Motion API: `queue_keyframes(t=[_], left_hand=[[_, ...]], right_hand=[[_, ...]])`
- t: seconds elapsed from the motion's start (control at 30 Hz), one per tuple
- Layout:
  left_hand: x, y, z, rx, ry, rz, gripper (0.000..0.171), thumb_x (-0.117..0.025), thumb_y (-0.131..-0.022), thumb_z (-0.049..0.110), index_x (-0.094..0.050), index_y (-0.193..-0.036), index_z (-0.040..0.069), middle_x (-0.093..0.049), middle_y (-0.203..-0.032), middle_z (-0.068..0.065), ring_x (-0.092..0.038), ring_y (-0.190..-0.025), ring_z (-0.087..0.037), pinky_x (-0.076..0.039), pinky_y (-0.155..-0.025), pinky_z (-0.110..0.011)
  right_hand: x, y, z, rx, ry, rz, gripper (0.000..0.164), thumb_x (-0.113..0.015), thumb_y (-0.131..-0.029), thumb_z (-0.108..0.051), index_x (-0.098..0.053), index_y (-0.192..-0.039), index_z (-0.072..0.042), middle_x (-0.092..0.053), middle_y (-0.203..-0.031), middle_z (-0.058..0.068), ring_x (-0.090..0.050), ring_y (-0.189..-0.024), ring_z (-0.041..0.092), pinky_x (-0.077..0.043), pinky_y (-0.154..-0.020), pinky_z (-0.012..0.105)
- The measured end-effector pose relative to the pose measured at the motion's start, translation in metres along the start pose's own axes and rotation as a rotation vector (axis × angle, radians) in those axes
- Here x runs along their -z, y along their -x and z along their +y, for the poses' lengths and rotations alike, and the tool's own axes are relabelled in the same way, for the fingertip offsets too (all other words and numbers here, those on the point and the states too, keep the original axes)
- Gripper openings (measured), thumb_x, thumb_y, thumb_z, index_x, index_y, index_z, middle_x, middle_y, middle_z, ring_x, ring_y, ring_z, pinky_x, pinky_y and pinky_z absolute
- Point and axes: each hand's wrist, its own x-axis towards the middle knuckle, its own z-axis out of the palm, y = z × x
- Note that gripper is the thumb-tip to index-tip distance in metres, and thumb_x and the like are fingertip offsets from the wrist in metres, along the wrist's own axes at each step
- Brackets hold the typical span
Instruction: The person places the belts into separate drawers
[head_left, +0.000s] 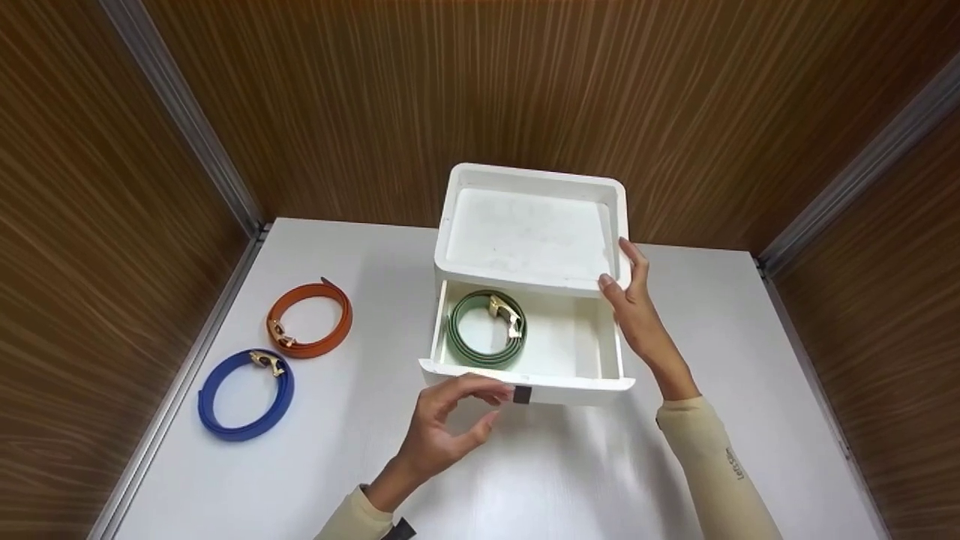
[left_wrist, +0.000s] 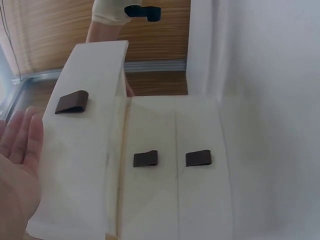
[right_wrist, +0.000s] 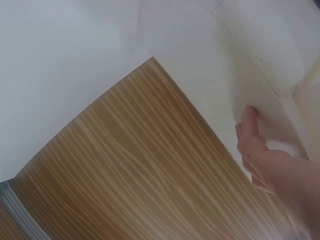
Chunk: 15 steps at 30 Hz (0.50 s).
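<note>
A white drawer cabinet (head_left: 532,232) stands at the back with its top drawer (head_left: 566,345) pulled out. Inside that drawer, on the left, lies a coiled green belt (head_left: 457,337) with a gold buckle. My left hand (head_left: 442,424) is by the drawer front, near its dark pull tab (head_left: 522,394); in the left wrist view its fingers (left_wrist: 20,137) are extended and hold nothing. At the cabinet's right front corner my right hand (head_left: 636,307) grips the rim, thumb at the front edge and fingers (right_wrist: 250,132) along the side.
An orange coiled belt (head_left: 343,322) and a blue coiled belt (head_left: 225,431) lie on the white table (head_left: 375,420) to the left. Two closed lower drawers with brown tabs (left_wrist: 145,158) show below. Wood-grain panels (head_left: 337,105) enclose the back and sides.
</note>
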Motion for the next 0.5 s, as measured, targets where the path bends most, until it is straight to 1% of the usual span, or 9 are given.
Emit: queue_keyframes(t=[0.07,0.17,0.23,0.3,0.4,0.5], left_hand=[[-0.003,0.007,-0.001,0.044,-0.018,0.018,0.037,-0.072,-0.088,-0.019,-0.072,-0.123,-0.006,-0.076,-0.117,-0.021,-0.075,-0.106,-0.033,-0.063,-0.09,-0.046],[-0.009,0.018,-0.003,0.102,-0.064,0.08,0.036,-0.073,-0.088,-0.019,-0.073,-0.122,-0.005,-0.076,-0.12,-0.021,-0.074,-0.11,-0.033,-0.062,-0.094,-0.044],[-0.012,0.024,-0.004,0.143,-0.09,0.128,0.038,-0.073,-0.089,-0.019,-0.073,-0.123,-0.004,-0.076,-0.121,-0.021,-0.073,-0.112,-0.035,-0.061,-0.095,-0.043],[-0.016,0.028,-0.005,0.178,-0.109,0.171,0.04,-0.073,-0.089,-0.019,-0.073,-0.126,-0.003,-0.076,-0.121,-0.02,-0.073,-0.11,-0.035,-0.061,-0.093,-0.043],[-0.022,0.033,-0.006,0.208,-0.128,0.204,0.041,-0.074,-0.09,-0.018,-0.073,-0.128,-0.002,-0.076,-0.121,-0.018,-0.074,-0.108,-0.034,-0.062,-0.091,-0.043],[-0.028,0.036,-0.008,0.227,-0.12,0.22,0.041,-0.075,-0.091,-0.017,-0.072,-0.129,-0.002,-0.076,-0.121,-0.017,-0.074,-0.107,-0.031,-0.062,-0.089,-0.043]], right_hand=[[0.0,0.001,0.002,-0.002,-0.015,0.003,0.077,-0.05,-0.111,-0.02,-0.002,-0.172,-0.014,-0.002,-0.172,0.016,-0.022,-0.152,0.037,-0.029,-0.12,0.063],[0.0,0.0,0.003,0.003,-0.025,0.008,0.078,-0.05,-0.11,-0.02,-0.003,-0.172,-0.014,-0.001,-0.173,0.016,-0.019,-0.153,0.036,-0.026,-0.121,0.06],[-0.001,0.0,0.003,0.005,-0.023,0.01,0.079,-0.051,-0.109,-0.021,-0.003,-0.172,-0.015,-0.004,-0.172,0.016,-0.023,-0.151,0.037,-0.029,-0.119,0.061],[-0.001,-0.002,0.002,0.006,-0.019,0.007,0.08,-0.052,-0.109,-0.023,-0.003,-0.172,-0.016,-0.006,-0.172,0.017,-0.025,-0.15,0.038,-0.032,-0.117,0.064],[0.0,-0.002,0.002,0.006,-0.006,0.001,0.081,-0.052,-0.109,-0.026,-0.002,-0.172,-0.017,-0.006,-0.171,0.016,-0.026,-0.149,0.038,-0.034,-0.115,0.068],[0.0,-0.002,0.002,0.004,0.002,-0.003,0.081,-0.052,-0.109,-0.027,-0.001,-0.172,-0.018,-0.005,-0.172,0.015,-0.025,-0.15,0.038,-0.034,-0.115,0.069]])
